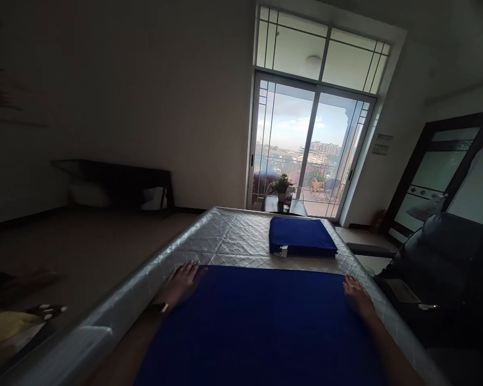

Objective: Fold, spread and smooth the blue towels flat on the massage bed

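A flat sheet of dark blue cloth (261, 321) lies spread across a silvery quilted surface (225, 236) that looks like a covered table or mattress. My left hand (181, 283) rests flat at the cloth's far left corner, fingers stretched out and thumb apart on its edge. At the far right corner lies my right hand (358, 295), fingers extended along the cloth's side. Beyond the sheet sits a folded stack of blue cloth (301, 236) with a small white tag (283, 251) at its near edge. The near end of the spread cloth runs out of view.
Behind the silvery surface stands a small dark table (284, 205) with a potted plant (282, 185), before glass sliding doors (306, 139). A black leather chair (451, 268) is close on the right. A dark bench (124, 182) stands by the left wall.
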